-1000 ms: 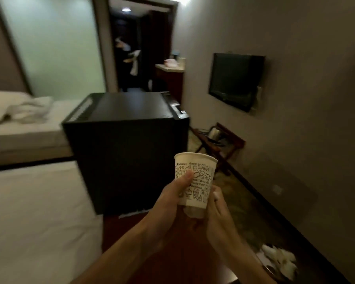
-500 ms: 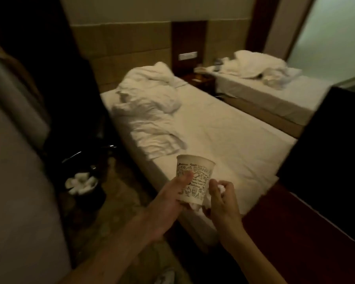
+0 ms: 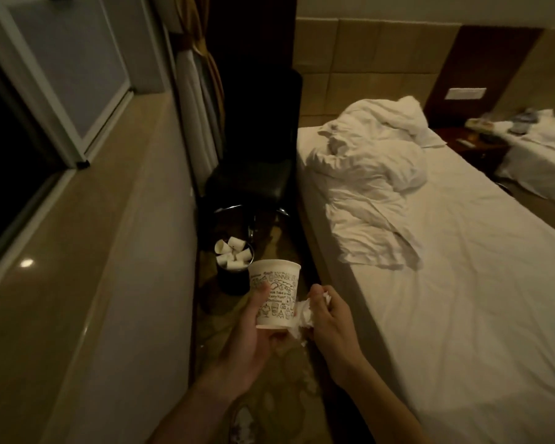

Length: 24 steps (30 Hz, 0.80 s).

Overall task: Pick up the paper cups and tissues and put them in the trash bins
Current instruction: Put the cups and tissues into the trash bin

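My left hand (image 3: 249,341) grips a white paper cup (image 3: 277,293) printed with black doodles, held upright at centre frame, thumb across its front. Beside it my right hand (image 3: 329,322) pinches a crumpled white tissue (image 3: 303,315) that touches the cup's lower right side. On the floor just beyond the cup stands a dark trash bin (image 3: 234,277) holding several white paper cups (image 3: 233,253). A white scrap (image 3: 242,421), possibly tissue, lies on the floor near my left forearm.
A window ledge and low wall (image 3: 109,283) run along the left. A black swivel chair (image 3: 257,174) stands behind the bin. A bed with a rumpled white duvet (image 3: 375,187) fills the right. The floor strip between wall and bed is narrow.
The view has swung left from the fridge and TV wall, past the beds, to the window side. The bin now sits right behind the cup. Both hands kept their hold.
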Each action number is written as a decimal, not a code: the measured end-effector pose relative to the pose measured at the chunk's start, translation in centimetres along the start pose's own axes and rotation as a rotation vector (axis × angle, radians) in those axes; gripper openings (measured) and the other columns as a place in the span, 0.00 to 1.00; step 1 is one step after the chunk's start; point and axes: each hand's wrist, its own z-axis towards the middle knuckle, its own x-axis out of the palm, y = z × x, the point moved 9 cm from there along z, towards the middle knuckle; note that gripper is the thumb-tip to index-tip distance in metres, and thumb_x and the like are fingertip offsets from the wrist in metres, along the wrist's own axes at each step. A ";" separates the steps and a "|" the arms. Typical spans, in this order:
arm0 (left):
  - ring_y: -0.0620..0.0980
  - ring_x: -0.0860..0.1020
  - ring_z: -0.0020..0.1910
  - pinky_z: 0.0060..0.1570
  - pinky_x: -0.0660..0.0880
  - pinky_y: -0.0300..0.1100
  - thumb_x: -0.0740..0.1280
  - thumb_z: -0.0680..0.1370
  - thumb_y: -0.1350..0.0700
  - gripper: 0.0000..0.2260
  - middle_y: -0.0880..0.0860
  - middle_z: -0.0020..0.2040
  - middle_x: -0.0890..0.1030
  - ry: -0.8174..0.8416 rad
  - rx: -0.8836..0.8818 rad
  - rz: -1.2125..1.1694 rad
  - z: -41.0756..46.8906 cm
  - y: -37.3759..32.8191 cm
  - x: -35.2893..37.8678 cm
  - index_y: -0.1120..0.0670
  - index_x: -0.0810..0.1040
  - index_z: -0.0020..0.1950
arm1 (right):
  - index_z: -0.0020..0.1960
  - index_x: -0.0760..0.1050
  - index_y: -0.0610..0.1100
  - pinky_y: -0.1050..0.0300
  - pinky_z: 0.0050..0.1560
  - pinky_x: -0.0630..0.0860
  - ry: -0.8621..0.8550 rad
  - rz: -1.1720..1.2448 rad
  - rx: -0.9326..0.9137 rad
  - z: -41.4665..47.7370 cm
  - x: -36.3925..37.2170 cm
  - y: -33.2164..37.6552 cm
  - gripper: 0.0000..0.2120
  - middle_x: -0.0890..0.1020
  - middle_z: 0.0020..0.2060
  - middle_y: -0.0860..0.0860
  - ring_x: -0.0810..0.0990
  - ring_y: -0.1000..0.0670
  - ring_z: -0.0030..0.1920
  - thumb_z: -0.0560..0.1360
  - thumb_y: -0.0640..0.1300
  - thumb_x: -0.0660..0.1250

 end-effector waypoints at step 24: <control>0.60 0.83 0.53 0.43 0.81 0.48 0.73 0.68 0.42 0.30 0.62 0.55 0.83 -0.206 -0.126 0.023 34.1 -12.6 -9.6 0.57 0.78 0.64 | 0.71 0.67 0.45 0.43 0.64 0.75 0.438 0.077 0.297 36.3 12.3 1.0 0.17 0.78 0.63 0.45 0.79 0.46 0.61 0.82 0.43 0.58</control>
